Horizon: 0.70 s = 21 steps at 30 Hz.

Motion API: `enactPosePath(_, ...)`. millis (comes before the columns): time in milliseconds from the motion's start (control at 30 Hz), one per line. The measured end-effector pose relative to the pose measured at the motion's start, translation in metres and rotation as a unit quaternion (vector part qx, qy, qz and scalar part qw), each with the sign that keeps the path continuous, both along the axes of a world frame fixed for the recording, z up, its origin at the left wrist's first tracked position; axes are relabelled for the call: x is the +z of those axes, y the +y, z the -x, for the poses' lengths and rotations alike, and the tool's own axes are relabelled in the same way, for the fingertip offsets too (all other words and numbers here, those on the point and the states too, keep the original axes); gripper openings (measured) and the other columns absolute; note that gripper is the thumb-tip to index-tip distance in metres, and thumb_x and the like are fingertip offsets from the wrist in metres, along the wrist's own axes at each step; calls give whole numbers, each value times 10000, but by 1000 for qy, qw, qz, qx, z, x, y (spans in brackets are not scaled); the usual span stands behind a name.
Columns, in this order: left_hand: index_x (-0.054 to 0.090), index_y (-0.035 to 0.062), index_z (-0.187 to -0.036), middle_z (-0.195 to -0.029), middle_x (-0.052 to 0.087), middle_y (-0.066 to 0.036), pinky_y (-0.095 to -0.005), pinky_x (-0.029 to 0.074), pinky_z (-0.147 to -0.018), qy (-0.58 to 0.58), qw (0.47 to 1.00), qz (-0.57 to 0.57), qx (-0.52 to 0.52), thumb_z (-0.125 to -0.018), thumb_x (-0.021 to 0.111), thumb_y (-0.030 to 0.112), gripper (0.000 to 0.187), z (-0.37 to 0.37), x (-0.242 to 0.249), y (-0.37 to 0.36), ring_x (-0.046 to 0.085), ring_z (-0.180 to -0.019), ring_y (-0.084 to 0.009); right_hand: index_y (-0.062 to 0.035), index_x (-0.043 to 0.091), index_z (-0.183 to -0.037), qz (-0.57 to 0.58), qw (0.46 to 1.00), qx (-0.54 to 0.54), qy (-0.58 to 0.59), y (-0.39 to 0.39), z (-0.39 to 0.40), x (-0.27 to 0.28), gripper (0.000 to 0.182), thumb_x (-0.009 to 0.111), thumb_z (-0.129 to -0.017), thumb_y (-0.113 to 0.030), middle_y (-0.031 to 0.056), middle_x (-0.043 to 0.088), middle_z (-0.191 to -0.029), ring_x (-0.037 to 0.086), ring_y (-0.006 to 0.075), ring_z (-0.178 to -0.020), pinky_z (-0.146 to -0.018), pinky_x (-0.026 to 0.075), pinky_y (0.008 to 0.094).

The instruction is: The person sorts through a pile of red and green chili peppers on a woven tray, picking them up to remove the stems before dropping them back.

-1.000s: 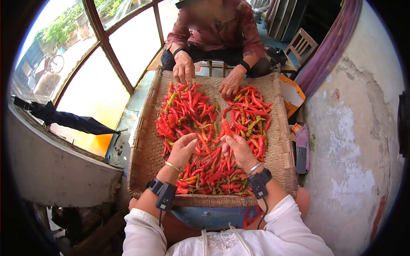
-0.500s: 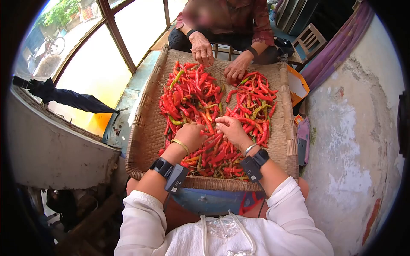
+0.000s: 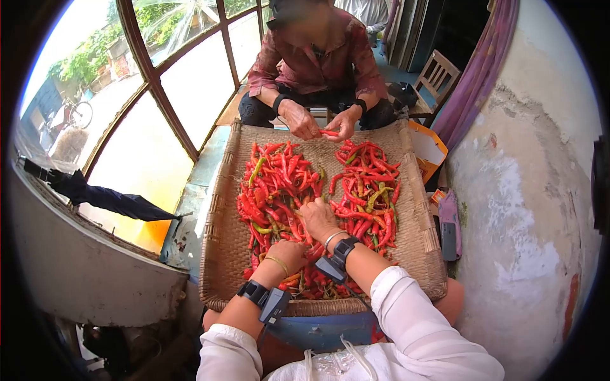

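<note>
Red chili peppers (image 3: pixel 279 171) lie heaped on a large woven tray (image 3: pixel 416 267), with a few green and yellowish ones among them. My left hand (image 3: pixel 287 255) is closed low over the near peppers; its fingertips are hidden, and what they hold cannot be made out. Farther forward, my right hand (image 3: pixel 319 219) reaches across to the edge of the left heap, fingers bent down and closed on a red chili pepper. A second heap of chili peppers (image 3: pixel 365 197) is beside it on the right. Both my wrists carry black straps with small boxes.
Across the tray a co-worker (image 3: pixel 318 60) sits, holding a red pepper between both hands. A folded umbrella (image 3: pixel 121 200) lies by the windows on the left. An orange box (image 3: pixel 427 149), a wooden chair (image 3: pixel 437 79) and a rough wall (image 3: pixel 508 190) are at the right.
My hands have parted: the right has reached forward and left to the heap, the left stays low. The co-worker's hands have lifted from the peppers and come together. The view has tilted up.
</note>
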<state>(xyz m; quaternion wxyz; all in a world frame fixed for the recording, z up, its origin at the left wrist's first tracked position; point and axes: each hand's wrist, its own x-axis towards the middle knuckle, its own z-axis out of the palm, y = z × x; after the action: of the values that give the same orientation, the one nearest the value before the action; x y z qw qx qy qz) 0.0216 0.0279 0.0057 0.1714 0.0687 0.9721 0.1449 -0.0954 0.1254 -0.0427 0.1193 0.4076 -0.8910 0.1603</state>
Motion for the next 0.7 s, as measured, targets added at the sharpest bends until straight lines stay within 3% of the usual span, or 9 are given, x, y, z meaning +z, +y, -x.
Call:
enactPosePath(67, 572, 52, -958, -844, 605, -159, -406, 468, -713, -11, 1000, -7, 15, -715, 578, 280, 334, -1, 3, 0, 586, -814, -304, -85, 552, -675, 20, 1000, 4, -2, 4, 1, -7, 143, 562, -745, -209, 92, 559, -686, 519, 276, -737, -643, 449, 383)
enactPosePath(200, 591, 44, -905, -932, 601, -145, -379, 480, -716, 87, 992, 24, 91, -751, 560, 331, 327, 1, 8, 2, 589, -841, -283, -71, 530, -845, 9, 999, 10, -43, 15, -10, 19, 173, 565, -744, -208, 108, 560, -783, 519, 281, -778, -682, 443, 377)
enactPosePath(300, 593, 43, -897, -908, 600, -133, -370, 478, -728, 33, 993, 27, 111, -746, 574, 330, 324, 0, 9, 4, 576, -858, -279, -63, 503, -925, 53, 998, 23, 17, 11, -9, 29, 246, 574, -742, -211, 126, 537, -851, 514, 283, -817, -705, 441, 381)
enactPosePath(367, 594, 48, -900, -894, 600, -126, -367, 477, -732, -3, 992, 31, 121, -742, 582, 327, 320, -1, 3, 3, 569, -871, -279, -57, 525, -905, 0, 999, 38, -12, 4, -9, 30, 200, 547, -749, -181, 135, 514, -869, 509, 282, -845, -712, 447, 384)
enactPosePath(467, 587, 57, -929, -920, 587, -117, -379, 478, -730, 57, 993, 54, 89, -739, 589, 331, 334, -3, -2, 0, 546, -925, -290, -68, 549, -829, -72, 996, 33, -32, -6, -7, 0, 118, 503, -751, -143, 105, 526, -881, 510, 286, -862, -721, 456, 376)
enactPosePath(533, 569, 78, -979, -1024, 556, -124, -388, 438, -789, 48, 988, 76, 126, -711, 599, 349, 382, -2, 2, -3, 512, -993, -291, -68, 557, -802, -59, 997, 38, -35, -4, -10, 2, 111, 468, -767, -124, 104, 528, -870, 515, 286, -860, -729, 461, 372)
enactPosePath(700, 504, 78, -1073, -1087, 517, -141, -406, 430, -803, 11, 986, 69, 152, -694, 614, 367, 489, -1, -2, -11, 495, -1019, -306, -65, 536, -730, -25, 996, 61, -59, 10, -10, 3, 47, 521, -719, -108, 113, 538, -764, 536, 293, -759, -674, 459, 383)
